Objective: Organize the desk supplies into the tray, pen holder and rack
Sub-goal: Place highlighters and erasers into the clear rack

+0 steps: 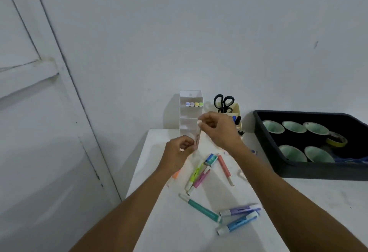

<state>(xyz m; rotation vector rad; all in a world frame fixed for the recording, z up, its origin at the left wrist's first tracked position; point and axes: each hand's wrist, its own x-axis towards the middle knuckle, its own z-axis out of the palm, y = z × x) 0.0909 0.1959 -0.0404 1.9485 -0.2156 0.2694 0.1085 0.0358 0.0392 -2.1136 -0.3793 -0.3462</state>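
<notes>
Both hands hold a pale pink highlighter (197, 138) upright in front of the white tiered rack (190, 112). My right hand (219, 128) pinches its top end and my left hand (179, 152) grips its lower end. The rack's top tier holds several highlighters (194, 104). Loose highlighters lie on the white table (179, 222): yellow (194, 176), pink (200, 181), coral (224, 169), teal (201, 208), purple (240, 210), blue (237, 224). An orange one (175, 174) peeks from under my left wrist. A blue eraser (211, 159) lies among them.
A cream pen holder (237, 110) with black scissors (224, 102) and markers stands right of the rack. A black tray (298, 170) at right holds several rolls of tape (293, 127) and a yellow tape roll (336, 139). The table's left edge drops off beside a white door.
</notes>
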